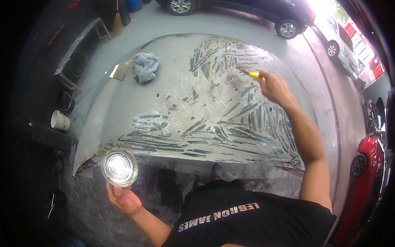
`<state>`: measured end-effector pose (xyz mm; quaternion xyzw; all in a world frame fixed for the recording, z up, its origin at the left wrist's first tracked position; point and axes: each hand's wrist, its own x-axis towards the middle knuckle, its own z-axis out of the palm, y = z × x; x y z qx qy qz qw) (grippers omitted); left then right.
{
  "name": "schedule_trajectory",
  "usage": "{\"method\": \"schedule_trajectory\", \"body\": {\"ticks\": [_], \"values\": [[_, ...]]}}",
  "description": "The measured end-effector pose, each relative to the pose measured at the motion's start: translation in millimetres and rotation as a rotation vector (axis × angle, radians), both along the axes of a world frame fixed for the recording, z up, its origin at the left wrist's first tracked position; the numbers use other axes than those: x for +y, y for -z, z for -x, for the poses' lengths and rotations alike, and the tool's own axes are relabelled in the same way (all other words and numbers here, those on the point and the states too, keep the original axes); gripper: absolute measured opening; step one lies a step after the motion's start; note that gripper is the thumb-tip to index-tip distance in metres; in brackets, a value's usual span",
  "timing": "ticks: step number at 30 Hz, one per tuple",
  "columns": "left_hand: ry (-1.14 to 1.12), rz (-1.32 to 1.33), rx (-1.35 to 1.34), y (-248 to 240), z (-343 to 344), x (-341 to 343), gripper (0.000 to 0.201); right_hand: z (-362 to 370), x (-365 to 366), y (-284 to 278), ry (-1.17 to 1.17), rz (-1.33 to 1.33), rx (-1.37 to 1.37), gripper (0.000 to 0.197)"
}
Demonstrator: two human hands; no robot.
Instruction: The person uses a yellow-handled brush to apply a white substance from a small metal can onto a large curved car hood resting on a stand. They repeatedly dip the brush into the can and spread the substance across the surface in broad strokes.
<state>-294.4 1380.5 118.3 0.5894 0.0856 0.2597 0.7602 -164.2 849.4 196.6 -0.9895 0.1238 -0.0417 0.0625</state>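
Observation:
My left hand [124, 200] is closed round the lower side of a round metal can [119, 168], held near the front left edge of a car hood. Glare in its shiny ringed interior hides any contents. At the far right of the hood, my right hand [276, 87] grips the yellow handle of a paintbrush [254, 74]. Its dark brownish tip points left, at or just above the surface. The grey hood [109, 103] carries many dark, wet-looking streaks across its middle, right side and near edge. The left part is plain grey.
A crumpled blue-grey cloth [145, 67] lies on the hood's far left beside a flat brown and white piece [120, 71]. A white bucket [60, 120] and a metal frame [68, 61] stand at left. A dark car [242, 10] is beyond; a red car [366, 181] is at right.

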Motion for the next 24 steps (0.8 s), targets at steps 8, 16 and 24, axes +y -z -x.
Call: {"method": "schedule_trajectory", "body": {"ticks": [8, 16, 24], "values": [[0.006, -0.028, 0.015, -14.5, -0.1, -2.1, 0.069, -80.1, -3.0, 62.3, 0.123, 0.024, -0.151, 0.019], [-0.057, -0.032, 0.046, -9.0, 6.6, 6.2, 0.068, -79.2, 27.8, 55.1, 0.020, 0.022, -0.073, 0.022], [-0.010, 0.058, 0.028, -13.6, -0.3, 1.3, 0.063, -44.5, 50.6, 72.8, -0.076, 0.003, -0.088, 0.019]]}}
